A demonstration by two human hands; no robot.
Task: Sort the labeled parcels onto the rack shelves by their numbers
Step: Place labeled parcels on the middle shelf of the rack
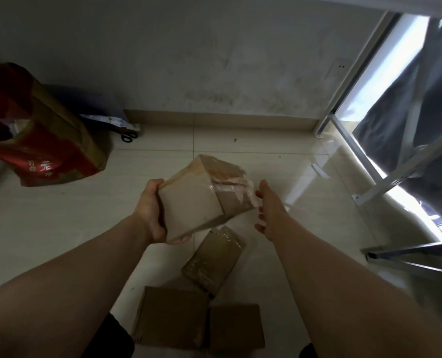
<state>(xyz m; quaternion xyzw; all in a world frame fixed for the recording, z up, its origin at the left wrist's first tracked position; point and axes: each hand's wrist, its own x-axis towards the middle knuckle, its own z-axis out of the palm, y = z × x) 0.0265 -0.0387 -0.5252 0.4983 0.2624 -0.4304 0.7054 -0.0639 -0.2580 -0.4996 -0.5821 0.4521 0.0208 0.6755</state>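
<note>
I see my left hand (150, 210) clamped on the near-left corner of a tape-wrapped cardboard parcel (201, 197), thumb on top and fingers curled under, holding it tilted above the tiled floor (59, 228). My right hand (265, 210) is just beside its taped end, fingers straight and apart; I cannot tell if they touch. Any number on the parcel is unreadable.

Below lie a taped parcel (214, 259) and two plain boxes (170, 316) (236, 326). A red-and-gold bag (44, 140) on the left bears white Chinese characters, too blurred to read. The white metal rack (385, 187) stands at right.
</note>
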